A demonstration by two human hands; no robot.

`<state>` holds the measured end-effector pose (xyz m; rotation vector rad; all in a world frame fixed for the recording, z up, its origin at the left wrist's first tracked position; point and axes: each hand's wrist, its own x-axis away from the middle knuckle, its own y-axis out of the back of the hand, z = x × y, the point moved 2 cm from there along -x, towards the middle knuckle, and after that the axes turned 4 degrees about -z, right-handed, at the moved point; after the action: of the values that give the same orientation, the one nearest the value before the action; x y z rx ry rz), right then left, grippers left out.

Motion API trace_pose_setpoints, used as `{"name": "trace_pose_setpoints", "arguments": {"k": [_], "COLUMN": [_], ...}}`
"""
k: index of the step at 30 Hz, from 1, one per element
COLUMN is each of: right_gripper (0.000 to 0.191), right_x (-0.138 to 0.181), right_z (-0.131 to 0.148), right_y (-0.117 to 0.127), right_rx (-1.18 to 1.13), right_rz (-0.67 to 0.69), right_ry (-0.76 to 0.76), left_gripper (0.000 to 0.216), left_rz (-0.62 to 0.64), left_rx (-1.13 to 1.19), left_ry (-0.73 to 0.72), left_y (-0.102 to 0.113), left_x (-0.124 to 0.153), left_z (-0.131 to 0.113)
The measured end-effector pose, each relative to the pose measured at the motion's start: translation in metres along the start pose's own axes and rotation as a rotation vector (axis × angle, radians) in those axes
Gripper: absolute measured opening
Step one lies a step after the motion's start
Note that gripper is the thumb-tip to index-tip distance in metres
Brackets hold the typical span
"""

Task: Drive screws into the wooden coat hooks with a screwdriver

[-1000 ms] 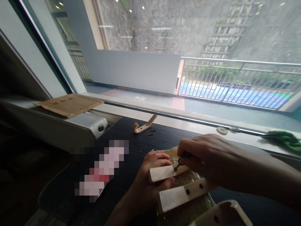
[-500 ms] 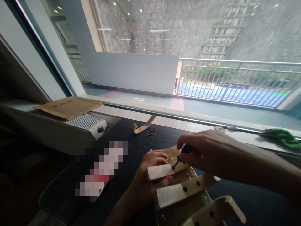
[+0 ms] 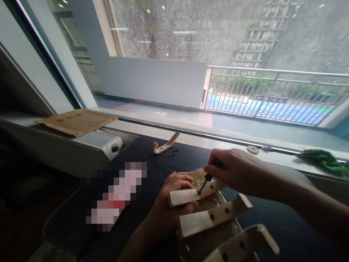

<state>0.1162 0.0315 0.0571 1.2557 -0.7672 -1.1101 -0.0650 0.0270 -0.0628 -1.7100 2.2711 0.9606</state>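
My left hand (image 3: 171,198) is closed around the end of a pale wooden hook (image 3: 188,194) that rests on a plastic-wrapped board (image 3: 209,214). In my right hand (image 3: 234,171) I grip a small dark screwdriver (image 3: 205,181), its tip set on the same hook. Two further wooden hooks (image 3: 212,218) (image 3: 242,243) stand on the board nearer to me. A loose wooden hook (image 3: 164,144) lies farther back on the dark table (image 3: 152,171), with small dark screws (image 3: 172,153) beside it.
A white heater (image 3: 99,142) topped by a cardboard sheet (image 3: 75,121) stands at the left. A roll of tape (image 3: 252,149) and a green cloth (image 3: 324,160) lie on the window sill. A blurred-out object (image 3: 117,196) lies left of my hands.
The view has shifted slightly; the board and hooks show more fully. My right hand has tilted the screwdriver more upright on the hook. The left hand keeps its hold.
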Motion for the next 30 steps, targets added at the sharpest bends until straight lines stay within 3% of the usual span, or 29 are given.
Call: {"name": "trace_pose_setpoints", "arguments": {"k": [5, 9, 11, 13, 15, 17, 22, 26, 30], "right_gripper": [0.033, 0.025, 0.027, 0.029, 0.032, 0.035, 0.036, 0.033, 0.034], "right_x": [0.001, 0.039, 0.065, 0.089, 0.106, 0.114, 0.120, 0.128, 0.144], "right_z": [-0.006, -0.015, -0.020, -0.025, -0.025, -0.021, -0.019, -0.023, -0.015], "right_y": [0.003, 0.006, -0.003, -0.019, -0.038, -0.055, -0.076, -0.079, -0.076], "right_rx": [-0.094, -0.331, -0.443, -0.547, -0.711, -0.898, -1.079, -1.093, -1.114], "right_rz": [-0.044, -0.211, -0.278, -0.349, -0.363, -0.364, -0.678, -0.714, -0.740], "right_ry": [-0.080, -0.139, -0.180, -0.233, -0.301, -0.326, -0.382, -0.267, -0.215], "left_gripper": [0.023, 0.039, 0.036, 0.035, 0.043, 0.048, 0.038, 0.043, 0.068], "left_rz": [-0.035, -0.001, 0.031, -0.030, -0.197, -0.202, -0.061, 0.011, -0.004], "left_rx": [-0.064, -0.209, -0.165, -0.139, -0.193, -0.172, -0.012, 0.188, 0.502], "left_ry": [0.010, 0.116, 0.242, 0.397, 0.511, 0.580, 0.478, 0.444, 0.496], "left_y": [-0.001, 0.016, 0.028, 0.035, 0.035, 0.023, -0.005, -0.002, 0.003], "left_x": [0.003, 0.035, 0.054, 0.062, 0.058, 0.046, 0.029, 0.041, 0.046], "left_z": [-0.005, -0.021, -0.025, -0.022, -0.014, -0.003, -0.001, -0.015, -0.020]}}
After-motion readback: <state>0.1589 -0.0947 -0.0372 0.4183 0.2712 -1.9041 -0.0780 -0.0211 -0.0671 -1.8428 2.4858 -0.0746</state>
